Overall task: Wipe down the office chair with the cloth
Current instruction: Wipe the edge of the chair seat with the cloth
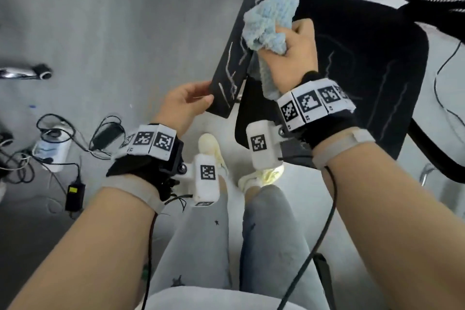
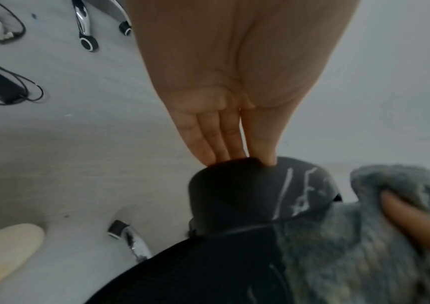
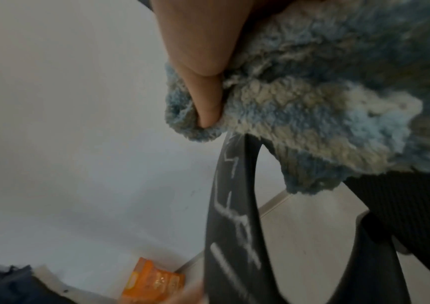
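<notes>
At the armrest (image 1: 234, 58) of the office chair (image 1: 364, 63), I wipe: my right hand (image 1: 297, 50) clutches the blue cloth (image 1: 271, 20) against its inner edge, my left hand (image 1: 186, 100) pinches its tip (white streaks remain, probably chalk). Next I need firm strokes down those streaks.

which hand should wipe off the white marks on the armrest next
Right. The right hand already grips the blue cloth, bunched against the armrest beside the white marks. The left hand holds no cloth and steadies the armrest's near end, so it's best kept there.
</notes>
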### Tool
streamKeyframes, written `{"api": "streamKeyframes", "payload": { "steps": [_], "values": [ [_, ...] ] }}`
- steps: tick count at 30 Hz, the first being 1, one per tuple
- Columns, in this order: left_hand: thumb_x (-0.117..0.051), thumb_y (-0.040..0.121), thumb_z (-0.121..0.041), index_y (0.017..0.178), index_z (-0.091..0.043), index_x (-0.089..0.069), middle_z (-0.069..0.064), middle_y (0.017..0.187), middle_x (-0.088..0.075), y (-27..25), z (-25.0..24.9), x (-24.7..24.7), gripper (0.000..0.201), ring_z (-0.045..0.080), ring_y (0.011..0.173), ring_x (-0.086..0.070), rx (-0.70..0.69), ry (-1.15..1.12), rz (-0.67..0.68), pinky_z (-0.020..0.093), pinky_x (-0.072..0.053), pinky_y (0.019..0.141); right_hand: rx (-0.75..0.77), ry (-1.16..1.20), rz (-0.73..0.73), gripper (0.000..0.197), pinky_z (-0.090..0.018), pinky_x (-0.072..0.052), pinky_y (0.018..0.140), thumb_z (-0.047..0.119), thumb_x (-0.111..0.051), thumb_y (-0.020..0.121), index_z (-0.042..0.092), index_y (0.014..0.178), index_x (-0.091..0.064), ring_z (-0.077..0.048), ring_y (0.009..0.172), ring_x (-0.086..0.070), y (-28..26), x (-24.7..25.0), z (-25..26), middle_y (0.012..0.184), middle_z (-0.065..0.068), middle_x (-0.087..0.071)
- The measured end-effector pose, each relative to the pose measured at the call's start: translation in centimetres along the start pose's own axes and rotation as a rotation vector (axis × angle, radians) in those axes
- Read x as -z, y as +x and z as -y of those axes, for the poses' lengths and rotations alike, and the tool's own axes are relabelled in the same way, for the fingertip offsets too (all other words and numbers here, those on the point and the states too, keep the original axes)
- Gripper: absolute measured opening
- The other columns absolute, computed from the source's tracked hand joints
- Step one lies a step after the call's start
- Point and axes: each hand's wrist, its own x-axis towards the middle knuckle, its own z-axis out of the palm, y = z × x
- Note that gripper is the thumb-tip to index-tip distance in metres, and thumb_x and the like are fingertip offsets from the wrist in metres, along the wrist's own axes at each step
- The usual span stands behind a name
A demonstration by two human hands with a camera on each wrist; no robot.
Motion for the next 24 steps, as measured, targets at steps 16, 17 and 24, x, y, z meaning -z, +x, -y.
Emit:
{"api": "streamKeyframes", "payload": {
  "steps": [16, 17, 24],
  "values": [
    [-0.062, 0.084, -0.010, 0.069, -0.026, -0.053, -0.008, 0.068, -0.053, 2.8, -0.6, 2.0, 0.024, -0.011, 0.047, -0.051, 0.080, 0.237, 0.106, 0.007, -0.043, 0.046, -0.016, -0.192, 0.035, 0.013, -0.030, -0.043, 0.078, 0.027, -0.058, 0.084, 0.017, 0.089, -0.065, -0.024, 0.097, -0.052, 1.8, -1.9, -0.5, 0.116, -0.012, -0.049],
    [-0.062, 0.084, -0.011, 0.069, -0.026, -0.053, -0.009, 0.068, -0.054, 3.0, -0.7, 2.0, 0.024, -0.011, 0.047, -0.052, 0.080, 0.243, 0.111, 0.007, -0.043, 0.046, -0.038, -0.216, 0.005, 0.020, -0.023, -0.038, 0.075, 0.027, -0.058, 0.084, 0.012, 0.095, -0.065, -0.020, 0.095, -0.050, 3.2, -1.6, -0.5, 0.116, -0.011, -0.048],
    [-0.062, 0.084, -0.008, 0.069, -0.026, -0.055, -0.007, 0.068, -0.054, 2.3, -0.9, 2.0, 0.024, -0.010, 0.047, -0.052, 0.101, 0.259, 0.116, 0.007, -0.042, 0.048, 0.014, -0.102, 0.148, 0.031, -0.031, -0.047, 0.076, 0.028, -0.061, 0.079, 0.048, 0.102, -0.055, -0.016, 0.093, -0.057, -3.8, -3.4, -0.9, 0.109, 0.003, -0.055]
  ]
}}
